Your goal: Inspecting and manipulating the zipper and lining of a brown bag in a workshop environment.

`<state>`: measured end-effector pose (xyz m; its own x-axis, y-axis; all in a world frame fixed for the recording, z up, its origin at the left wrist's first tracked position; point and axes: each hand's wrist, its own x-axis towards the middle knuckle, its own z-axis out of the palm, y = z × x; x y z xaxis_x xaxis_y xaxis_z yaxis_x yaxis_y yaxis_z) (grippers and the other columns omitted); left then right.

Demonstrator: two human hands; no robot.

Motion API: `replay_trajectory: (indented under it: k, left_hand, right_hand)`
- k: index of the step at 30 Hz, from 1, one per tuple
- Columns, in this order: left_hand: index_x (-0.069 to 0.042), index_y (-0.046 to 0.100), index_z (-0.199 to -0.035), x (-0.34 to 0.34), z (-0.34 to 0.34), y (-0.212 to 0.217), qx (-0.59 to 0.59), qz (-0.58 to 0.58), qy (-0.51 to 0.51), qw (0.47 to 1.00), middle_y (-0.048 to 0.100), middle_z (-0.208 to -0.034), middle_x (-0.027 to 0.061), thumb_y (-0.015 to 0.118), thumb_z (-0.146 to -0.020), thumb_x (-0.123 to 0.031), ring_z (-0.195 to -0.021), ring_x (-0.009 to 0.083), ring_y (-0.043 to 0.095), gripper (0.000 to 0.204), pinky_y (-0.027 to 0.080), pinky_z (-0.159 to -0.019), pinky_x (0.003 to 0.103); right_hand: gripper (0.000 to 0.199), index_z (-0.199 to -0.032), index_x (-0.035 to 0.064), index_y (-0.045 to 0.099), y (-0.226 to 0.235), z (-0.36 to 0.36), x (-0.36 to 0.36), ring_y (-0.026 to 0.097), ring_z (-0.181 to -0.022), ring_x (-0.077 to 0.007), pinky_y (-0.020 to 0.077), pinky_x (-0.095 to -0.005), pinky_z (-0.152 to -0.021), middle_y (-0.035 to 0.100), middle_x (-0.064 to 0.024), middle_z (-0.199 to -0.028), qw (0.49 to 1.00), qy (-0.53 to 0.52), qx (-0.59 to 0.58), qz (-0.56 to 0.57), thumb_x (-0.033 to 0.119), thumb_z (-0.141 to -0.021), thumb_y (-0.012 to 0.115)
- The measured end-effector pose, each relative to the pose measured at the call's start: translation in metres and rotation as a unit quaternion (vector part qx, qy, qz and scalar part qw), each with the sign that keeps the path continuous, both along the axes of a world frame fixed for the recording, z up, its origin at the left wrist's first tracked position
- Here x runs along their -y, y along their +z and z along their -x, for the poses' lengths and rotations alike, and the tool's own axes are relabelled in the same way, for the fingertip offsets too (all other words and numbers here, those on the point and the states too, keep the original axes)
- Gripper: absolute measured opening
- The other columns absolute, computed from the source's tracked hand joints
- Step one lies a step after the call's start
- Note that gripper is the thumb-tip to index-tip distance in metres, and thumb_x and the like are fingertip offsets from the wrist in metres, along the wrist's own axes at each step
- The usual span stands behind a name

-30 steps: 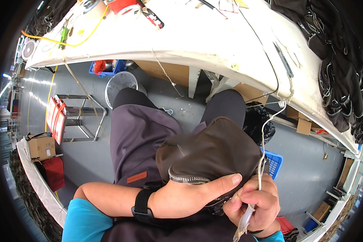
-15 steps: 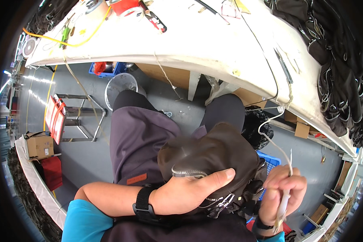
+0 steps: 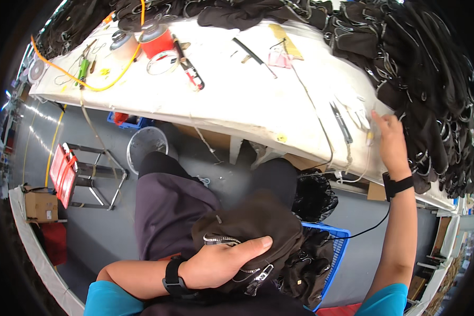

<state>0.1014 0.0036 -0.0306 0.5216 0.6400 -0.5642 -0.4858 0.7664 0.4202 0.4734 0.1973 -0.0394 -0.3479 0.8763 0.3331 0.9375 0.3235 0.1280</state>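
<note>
Left hand: I see the left hand (image 3: 224, 263) in the lower middle of the frame, palm down, the forearm coming in from the lower left with a black wrist band; the fingers are closed over the dark brown bag (image 3: 253, 231) and press it on the lap, thumb stretched toward the right
Right hand: the right hand (image 3: 389, 139) is at the right of the frame, the arm stretched up from the lower right corner almost straight, a black band on the wrist; the fingertips touch the white worktable (image 3: 258, 110) at its near edge; I cannot tell if it grips something, the fingers are partly curled and what is under them is too small to see
Bag position: lower middle of the frame, on the thighs, under the left hand
Bag axis: its long side runs from left to right, a little rising to the right; the metal zipper (image 3: 221, 239) lies along the left edge and a zipper pull hangs at the lower side
Near the right hand: small black scissors (image 3: 341, 122) lie on the table just left of it
Below the bag: a blue basket (image 3: 337, 253) with more dark bags, at lower right
</note>
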Motion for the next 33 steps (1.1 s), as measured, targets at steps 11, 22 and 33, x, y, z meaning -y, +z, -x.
replay_trajectory:
  k: [11, 22, 33]
  left_hand:
    - [0.001, 0.055, -0.122, -0.001, -0.002, 0.0, -0.112, -0.174, 0.013, 0.978, 0.064, -0.112, 0.0055, 0.064, -0.091, -0.005, -0.099, 0.0129, 0.061, 0.033, 0.05, -0.086, 0.028]
    - [0.003, 0.052, -0.127, -0.005, 0.002, -0.002, -0.108, -0.106, -0.041, 0.988, 0.065, -0.116, 0.009, 0.059, -0.094, -0.006, -0.102, 0.0151, 0.064, 0.034, 0.053, -0.088, 0.03]
    - [-0.001, 0.056, -0.117, -0.003, 0.001, -0.001, -0.097, -0.046, -0.083, 0.991, 0.067, -0.105, 0.0054, 0.061, -0.094, -0.007, -0.091, 0.0112, 0.063, 0.025, 0.053, -0.079, 0.027]
  right_hand:
    - [0.024, -0.101, -0.0061, 0.053, -0.025, 0.076, -0.008, 0.058, -0.09, -0.0448, 0.0471, -0.0466, -0.081, 0.06, -0.0288, -0.093, 0.986, -0.038, -0.136, 0.094, -0.003, -0.077, 0.052]
    - [0.036, -0.096, 0.0013, 0.062, 0.044, 0.129, 0.157, 0.054, -0.058, -0.0204, 0.0429, -0.0318, -0.053, 0.058, -0.0066, -0.074, 0.862, 0.195, -0.374, 0.279, 0.038, -0.093, 0.059]
    - [0.029, -0.084, 0.0059, 0.068, 0.044, 0.148, 0.167, 0.049, -0.05, -0.0171, 0.0374, -0.0296, -0.044, 0.058, -0.0023, -0.07, 0.899, 0.305, -0.253, 0.186, 0.028, -0.068, 0.079]
